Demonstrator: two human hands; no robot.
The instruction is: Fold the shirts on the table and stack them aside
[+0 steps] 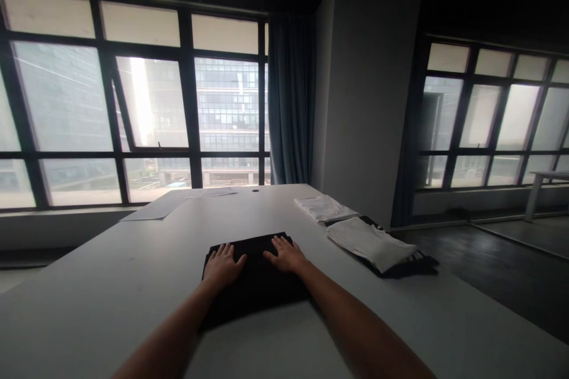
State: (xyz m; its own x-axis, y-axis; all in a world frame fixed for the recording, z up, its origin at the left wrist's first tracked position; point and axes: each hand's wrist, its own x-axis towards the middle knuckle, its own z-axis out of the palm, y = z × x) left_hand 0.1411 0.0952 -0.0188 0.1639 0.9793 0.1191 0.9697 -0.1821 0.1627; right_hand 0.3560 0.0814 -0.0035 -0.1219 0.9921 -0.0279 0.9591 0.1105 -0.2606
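A folded black cloth (pixel 255 287), perhaps a garment, lies flat on the white table (pixel 146 284) in front of me. My left hand (pixel 223 265) rests on its far left part with the fingers spread. On its far right part lies my right hand (pixel 284 254), palm down, fingers also spread. Both hands press on top of the cloth, and neither grips it. Parts of the cloth's side edges are hidden under my hands and forearms.
To the right lies a light grey folded cloth (pixel 368 240) on top of a black cloth (pixel 422 265) with white stripes. A white folded cloth (pixel 324 209) sits just behind. Paper sheets (pixel 157 206) lie at the far left edge. A pillar (pixel 368 95) stands beyond the table.
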